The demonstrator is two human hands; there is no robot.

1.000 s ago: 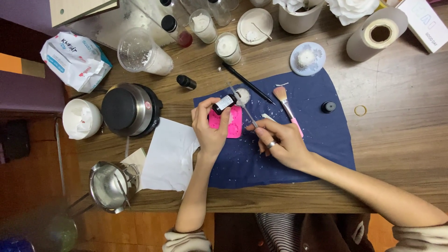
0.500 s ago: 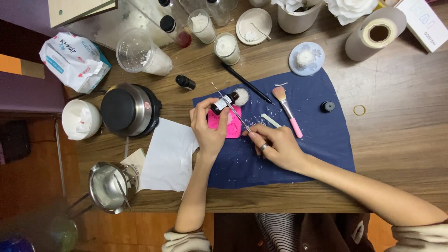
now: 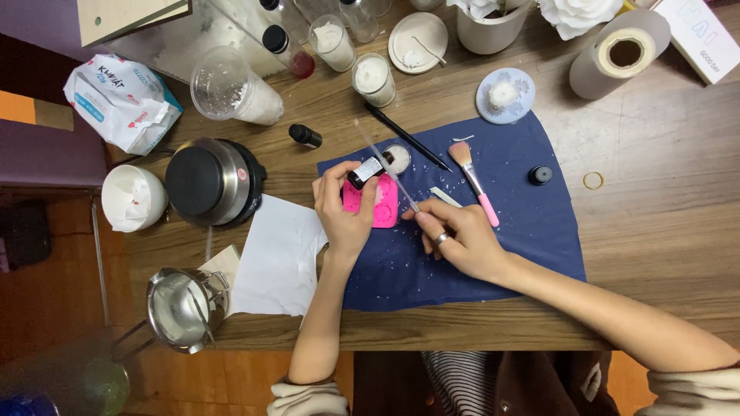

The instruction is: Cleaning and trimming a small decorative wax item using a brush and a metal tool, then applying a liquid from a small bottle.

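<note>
My left hand [image 3: 344,218] holds a small dark bottle with a white label [image 3: 364,172] over a pink mould [image 3: 379,206] that lies on a dark blue cloth [image 3: 532,231]. My right hand [image 3: 456,237], with a ring on one finger, pinches a thin clear pipette [image 3: 385,162] at its lower end. The pipette slants up and left, and its shaft crosses right beside the bottle's mouth. A small round white-filled dish [image 3: 398,157] sits just behind the bottle. A black bottle cap [image 3: 540,175] rests on the cloth to the right.
On the cloth lie a pink-handled brush [image 3: 473,179] and a black stick [image 3: 407,138]. Around it stand a black-and-steel melting pot [image 3: 210,181], a white paper sheet [image 3: 277,258], a steel pouring pot [image 3: 183,308] at the table's front edge, jars, a tape roll [image 3: 620,52] and a bag [image 3: 119,100].
The right hand has drawn the pipette up and away, so it now slants long toward the upper left past the bottle. The left hand keeps the bottle over the pink mould.
</note>
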